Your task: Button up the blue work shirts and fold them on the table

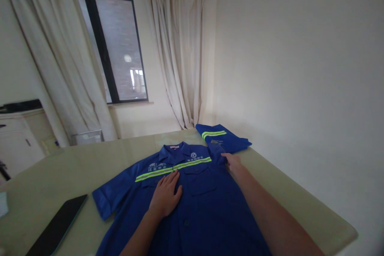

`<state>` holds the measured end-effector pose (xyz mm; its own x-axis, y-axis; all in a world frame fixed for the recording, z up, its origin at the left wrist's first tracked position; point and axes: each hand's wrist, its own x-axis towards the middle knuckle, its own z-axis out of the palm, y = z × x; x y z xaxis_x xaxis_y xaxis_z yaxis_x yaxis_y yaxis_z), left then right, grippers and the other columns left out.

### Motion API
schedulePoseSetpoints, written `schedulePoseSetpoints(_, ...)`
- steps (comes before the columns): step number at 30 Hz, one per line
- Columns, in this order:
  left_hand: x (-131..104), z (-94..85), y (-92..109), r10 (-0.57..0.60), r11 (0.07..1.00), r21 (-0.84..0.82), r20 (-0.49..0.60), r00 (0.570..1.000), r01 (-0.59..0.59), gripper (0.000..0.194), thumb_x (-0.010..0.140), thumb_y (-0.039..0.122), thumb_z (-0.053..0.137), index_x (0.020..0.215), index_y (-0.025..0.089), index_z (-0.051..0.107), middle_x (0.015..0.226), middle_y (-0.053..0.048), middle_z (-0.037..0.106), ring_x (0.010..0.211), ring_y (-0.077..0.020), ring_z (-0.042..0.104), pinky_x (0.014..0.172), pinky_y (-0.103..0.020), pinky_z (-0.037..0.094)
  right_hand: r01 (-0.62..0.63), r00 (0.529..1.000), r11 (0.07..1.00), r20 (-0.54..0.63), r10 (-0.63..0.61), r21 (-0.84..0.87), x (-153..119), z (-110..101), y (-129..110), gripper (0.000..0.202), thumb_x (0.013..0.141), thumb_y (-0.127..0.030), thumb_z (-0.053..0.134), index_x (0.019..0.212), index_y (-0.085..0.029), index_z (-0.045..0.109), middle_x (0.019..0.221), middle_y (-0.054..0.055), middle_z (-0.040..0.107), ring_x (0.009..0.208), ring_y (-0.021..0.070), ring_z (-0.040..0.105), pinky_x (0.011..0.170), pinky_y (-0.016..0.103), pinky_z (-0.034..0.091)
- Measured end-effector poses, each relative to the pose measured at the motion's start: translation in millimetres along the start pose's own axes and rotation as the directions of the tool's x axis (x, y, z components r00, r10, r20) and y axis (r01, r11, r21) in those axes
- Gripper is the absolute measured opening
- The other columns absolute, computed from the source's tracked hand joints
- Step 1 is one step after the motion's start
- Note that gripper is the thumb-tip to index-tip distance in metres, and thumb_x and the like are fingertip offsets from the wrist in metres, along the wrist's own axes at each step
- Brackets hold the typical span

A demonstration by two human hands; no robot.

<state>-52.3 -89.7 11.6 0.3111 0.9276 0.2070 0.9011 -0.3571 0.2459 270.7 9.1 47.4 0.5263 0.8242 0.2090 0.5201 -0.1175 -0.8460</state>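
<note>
A blue short-sleeved shirt [198,204] lies front up on the table, its collar away from me and a yellow-green reflective stripe across the chest. My left hand [167,194] rests flat on the chest just below the stripe, its fingers stretched out. At the sleeve on the right, my right hand [232,161] pinches the blue cloth between thumb and fingers. The other sleeve is spread out to the left. Behind my right hand lies a folded blue garment [229,138] with a similar stripe, close to the shirt's shoulder.
A dark flat tablet-like object [58,224] lies on the pale green table [306,208] at the left front. A small pale item [3,204] sits at the left edge. The wall [300,88] runs along the table's right side; curtains and a window stand behind.
</note>
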Motion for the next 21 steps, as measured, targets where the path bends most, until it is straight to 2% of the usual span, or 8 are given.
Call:
schedulePoseSetpoints(4,-1.6,0.6,0.7,-0.018,1.0,-0.014,0.005,1.0,0.018,0.057,0.1,0.044,0.037,0.151,0.021,0.049,0.161,-0.005,0.044,0.148,-0.024,0.041,0.124,-0.046,0.03,0.134,0.985,0.99,0.114,-0.128,-0.041,-7.6,14.1,-26.4,0.019,0.093,-0.023,0.065,0.107,-0.014,0.075,0.109,0.013,0.072,0.099,0.0241,0.068,0.087,0.035,0.054)
schedulePoseSetpoints(7,-1.9,0.4,-0.3,-0.021,0.999,-0.026,-0.003,1.0,0.021,0.056,0.099,0.042,0.039,0.15,0.022,0.049,0.16,-0.005,0.045,0.147,-0.0242,0.042,0.123,-0.047,0.03,0.338,0.919,0.94,0.229,-0.321,-0.04,-26.8,23.6,-47.2,0.019,0.085,-0.026,0.072,0.102,-0.022,0.079,0.104,0.006,0.075,0.099,0.0215,0.068,0.089,0.029,0.05)
schedulePoseSetpoints(9,-2.0,0.7,-0.8,-0.02,0.999,-0.037,-0.012,1.0,0.02,0.055,0.099,0.041,0.04,0.15,0.024,0.05,0.16,-0.005,0.046,0.147,-0.0245,0.043,0.123,-0.047,0.031,0.433,0.87,0.9,0.281,-0.405,-0.043,-41.8,28.9,-55.9,0.021,0.088,-0.036,0.069,0.101,-0.024,0.079,0.101,0.005,0.076,0.096,0.0204,0.068,0.089,0.028,0.049)
schedulePoseSetpoints(11,-2.3,1.7,0.2,-0.025,0.999,-0.049,-0.027,0.999,0.023,0.053,0.098,0.041,0.043,0.147,0.023,0.053,0.158,-0.006,0.048,0.145,-0.0254,0.045,0.122,-0.047,0.031,0.476,0.852,0.877,0.282,-0.441,-0.068,-55.5,35.0,-57.5,0.032,0.098,-0.04,0.052,0.107,-0.022,0.077,0.106,0.008,0.075,0.102,0.0215,0.067,0.095,0.03,0.046)
schedulePoseSetpoints(13,-2.8,3.5,2.5,-0.028,0.997,-0.069,-0.064,0.998,0.024,0.05,0.098,0.041,0.044,0.142,0.022,0.058,0.153,-0.008,0.054,0.141,-0.0263,0.05,0.121,-0.047,0.034,0.495,0.848,0.863,0.274,-0.454,-0.098,-67.0,42.8,-51.1,0.038,0.101,-0.036,0.045,0.12,-0.019,0.073,0.122,0.012,0.071,0.118,0.0239,0.062,0.105,0.034,0.041)
schedulePoseSetpoints(17,-6.4,3.5,-3.6,-0.083,0.993,-0.107,-0.251,0.964,0.058,0.041,0.101,0.036,0.039,0.129,0.022,0.065,0.138,-0.008,0.066,0.13,-0.0241,0.059,0.113,-0.042,0.043,0.504,0.841,0.805,0.392,-0.374,-0.314,-81.3,60.7,-25.2,0.058,0.095,-0.047,0.054,0.145,-0.017,0.057,0.154,0.015,0.05,0.144,0.0302,0.042,0.118,0.044,0.027)
schedulePoseSetpoints(19,-13.2,-3.0,-24.0,-0.166,0.985,-0.1,-0.35,0.922,0.14,0.042,0.101,0.033,0.034,0.128,0.021,0.064,0.134,-0.009,0.067,0.127,-0.0234,0.06,0.113,-0.04,0.045,0.462,0.868,0.765,0.404,-0.288,-0.448,-83.3,66.8,-15.2,0.066,0.098,-0.053,0.047,0.151,-0.013,0.05,0.159,0.018,0.043,0.149,0.0315,0.035,0.12,0.047,0.022)
schedulePoseSetpoints(21,-26.0,-14.9,-58.5,-0.254,0.965,-0.04,-0.407,0.877,0.26,0.044,0.1,0.031,0.032,0.127,0.017,0.064,0.131,-0.012,0.067,0.125,-0.0248,0.061,0.113,-0.039,0.044,0.414,0.899,0.745,0.363,-0.245,-0.523,-82.6,69.6,-10.5,0.07,0.099,-0.053,0.043,0.152,-0.008,0.047,0.159,0.021,0.041,0.149,0.033,0.035,0.12,0.049,0.021)
